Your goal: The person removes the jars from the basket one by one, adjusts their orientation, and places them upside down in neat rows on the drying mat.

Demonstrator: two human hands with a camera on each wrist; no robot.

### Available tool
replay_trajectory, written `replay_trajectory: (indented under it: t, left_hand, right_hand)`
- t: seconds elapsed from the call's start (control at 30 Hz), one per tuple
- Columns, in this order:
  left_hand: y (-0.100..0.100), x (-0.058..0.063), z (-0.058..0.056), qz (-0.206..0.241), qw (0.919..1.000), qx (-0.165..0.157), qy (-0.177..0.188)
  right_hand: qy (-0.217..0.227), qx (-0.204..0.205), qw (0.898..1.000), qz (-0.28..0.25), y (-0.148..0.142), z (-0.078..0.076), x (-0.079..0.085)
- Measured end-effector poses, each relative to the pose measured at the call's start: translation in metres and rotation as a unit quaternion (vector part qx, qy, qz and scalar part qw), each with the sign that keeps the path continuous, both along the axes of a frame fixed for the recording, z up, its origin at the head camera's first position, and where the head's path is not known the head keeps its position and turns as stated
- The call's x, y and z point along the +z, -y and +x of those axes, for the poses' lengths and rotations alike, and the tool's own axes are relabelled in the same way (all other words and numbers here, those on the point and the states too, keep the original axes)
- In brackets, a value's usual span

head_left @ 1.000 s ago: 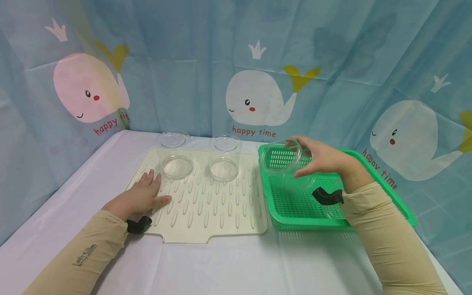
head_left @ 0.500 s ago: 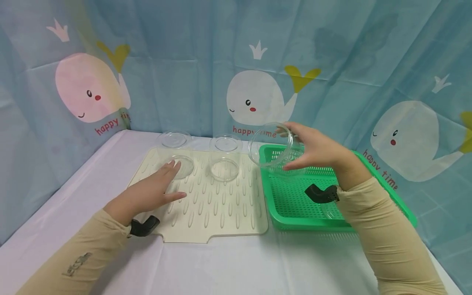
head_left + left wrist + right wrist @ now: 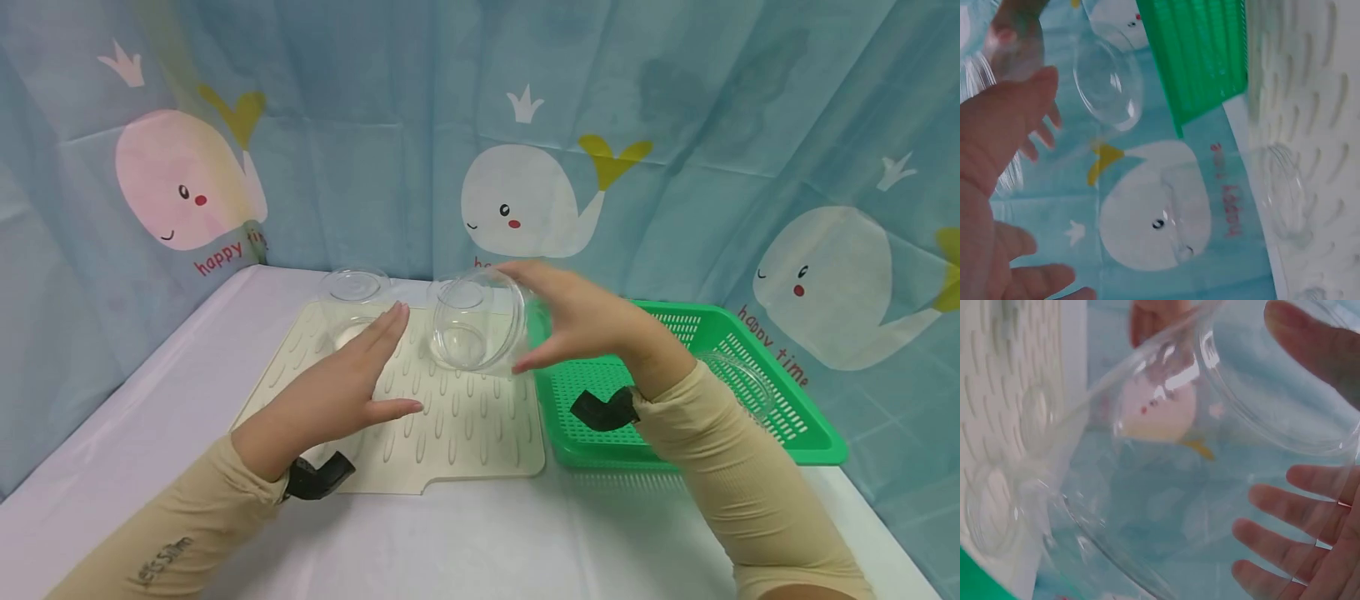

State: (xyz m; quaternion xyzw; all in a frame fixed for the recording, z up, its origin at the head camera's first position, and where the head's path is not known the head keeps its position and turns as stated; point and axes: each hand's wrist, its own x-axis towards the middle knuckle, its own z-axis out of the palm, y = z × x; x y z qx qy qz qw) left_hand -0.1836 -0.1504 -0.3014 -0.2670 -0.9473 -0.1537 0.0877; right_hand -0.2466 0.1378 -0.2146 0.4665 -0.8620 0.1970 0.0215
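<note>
My right hand (image 3: 577, 321) grips a clear plastic cup (image 3: 476, 321) on its side, in the air over the right part of the cream ribbed mat (image 3: 450, 425). The cup (image 3: 1210, 456) fills the right wrist view. My left hand (image 3: 341, 392) is raised above the mat with straight fingers, palm turned toward the cup, a short gap from it and holding nothing. In the left wrist view the palm (image 3: 997, 156) faces the held cup (image 3: 1110, 81). Two more clear cups stand upside down at the mat's far edge: one at the left (image 3: 352, 292), one (image 3: 459, 292) partly hidden behind the held cup.
A green slotted basket (image 3: 750, 433) sits right of the mat, with another clear cup (image 3: 742, 379) lying by its right wall. A whale-print curtain closes the back and sides. White tablecloth runs in front of the mat.
My right hand lifted the cup out of the basket and carried it left over the mat. My left hand rose off the mat and moved right toward the cup.
</note>
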Motion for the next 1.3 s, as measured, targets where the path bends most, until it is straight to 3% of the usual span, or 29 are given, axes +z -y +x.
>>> replay_trajectory:
  t: [0.23, 0.37, 0.67, 0.93, 1.1, 1.2, 1.3]
  left_hand:
    - [-0.022, 0.013, 0.01, 0.068, 0.9919, -0.032, -0.102]
    - [-0.031, 0.018, 0.015, 0.085, 0.9864, -0.05, -0.132]
    - [-0.035, 0.019, 0.016, 0.096, 0.9843, -0.07, -0.131]
    - [-0.033, 0.017, 0.013, 0.119, 0.9782, -0.08, -0.15]
    - [-0.026, 0.013, 0.006, 0.14, 0.9734, -0.075, -0.165]
    - [-0.02, 0.01, 0.002, 0.167, 0.9725, -0.065, -0.149]
    - [-0.015, 0.008, 0.0, 0.207, 0.9711, -0.053, -0.105]
  right_hand:
    - [-0.008, 0.017, 0.999, 0.041, 0.025, 0.008, -0.01]
    - [-0.02, 0.03, 0.998, 0.057, 0.033, 0.01, -0.013]
    - [-0.015, 0.026, 0.995, 0.098, 0.04, 0.014, -0.018]
    - [-0.011, 0.032, 0.996, 0.086, 0.037, 0.013, -0.019]
    - [0.013, 0.002, 0.998, 0.062, 0.028, 0.008, -0.016]
    - [0.023, -0.01, 0.999, 0.041, 0.02, 0.002, -0.015]
    - [0.023, -0.014, 0.999, 0.017, 0.013, -0.006, -0.018]
